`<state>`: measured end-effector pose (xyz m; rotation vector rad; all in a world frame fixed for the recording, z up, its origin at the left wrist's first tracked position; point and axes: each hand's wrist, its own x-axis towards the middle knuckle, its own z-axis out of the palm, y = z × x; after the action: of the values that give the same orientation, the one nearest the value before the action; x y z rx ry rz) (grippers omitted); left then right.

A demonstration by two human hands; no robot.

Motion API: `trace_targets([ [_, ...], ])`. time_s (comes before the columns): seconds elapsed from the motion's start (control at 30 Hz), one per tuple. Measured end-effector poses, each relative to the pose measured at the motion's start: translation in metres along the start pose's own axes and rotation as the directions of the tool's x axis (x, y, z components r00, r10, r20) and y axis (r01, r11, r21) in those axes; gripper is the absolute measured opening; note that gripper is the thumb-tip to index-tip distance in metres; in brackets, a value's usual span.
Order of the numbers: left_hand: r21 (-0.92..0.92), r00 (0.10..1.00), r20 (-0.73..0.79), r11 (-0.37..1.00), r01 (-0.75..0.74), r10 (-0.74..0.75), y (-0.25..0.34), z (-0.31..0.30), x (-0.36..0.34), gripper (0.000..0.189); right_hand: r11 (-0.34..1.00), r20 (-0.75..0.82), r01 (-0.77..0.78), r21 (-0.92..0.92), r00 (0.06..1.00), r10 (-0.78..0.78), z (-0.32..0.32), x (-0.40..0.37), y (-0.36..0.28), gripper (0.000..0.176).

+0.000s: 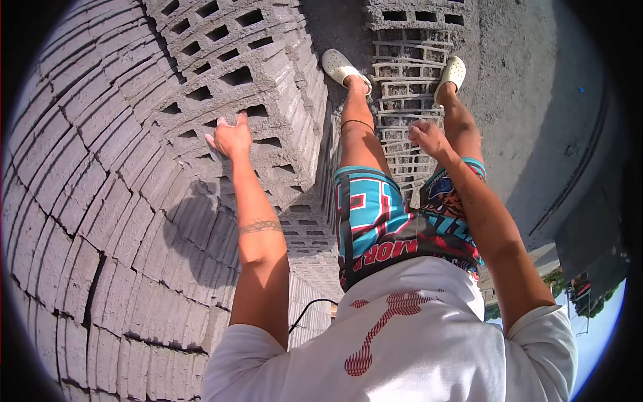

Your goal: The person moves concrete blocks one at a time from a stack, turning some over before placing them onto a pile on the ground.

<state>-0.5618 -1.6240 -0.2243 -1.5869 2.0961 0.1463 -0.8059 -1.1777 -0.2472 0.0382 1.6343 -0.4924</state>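
Note:
Several grey hollow concrete blocks [284, 87] are stacked at my left, their square openings facing me. My left hand [232, 139] reaches over this stack with thumb and fingers apart, the fingertips right at the openings of a block. It overlaps the block faces in this view. My right hand [430, 138] is curled closed in front of my right shin, above a row of narrow-edged blocks [410, 107] between my legs. Nothing shows in its fingers.
A tall wall of tightly stacked blocks [114, 228] fills the left side. More hollow blocks [422, 17] lie ahead of my feet. My clogs [343, 67] are on either side of the row of blocks. Grey ground [516, 114] stretches to the right, partly in shadow.

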Motion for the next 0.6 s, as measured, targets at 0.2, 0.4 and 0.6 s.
trace_targets([
  [0.2, -0.039, 0.998, 0.045, 0.998, -0.047, 0.049, 0.010, -0.005, 0.006, 0.073, 0.993, 0.052, 0.038, 0.110, 0.998, -0.044, 0.006, -0.003, -0.042, 0.038],
  [0.4, -0.264, 0.966, 0.252, 0.956, 0.126, -0.057, 0.028, -0.064, 0.013, 0.076, 0.990, -0.003, -0.019, 0.141, 1.000, 0.020, -0.001, 0.002, -0.038, 0.041],
  [0.6, -0.341, 0.903, -0.415, 0.902, -0.265, 0.108, 0.126, -0.069, 0.024, 0.081, 0.999, -0.042, -0.046, 0.006, 0.998, 0.046, -0.011, -0.005, -0.029, 0.041],
])
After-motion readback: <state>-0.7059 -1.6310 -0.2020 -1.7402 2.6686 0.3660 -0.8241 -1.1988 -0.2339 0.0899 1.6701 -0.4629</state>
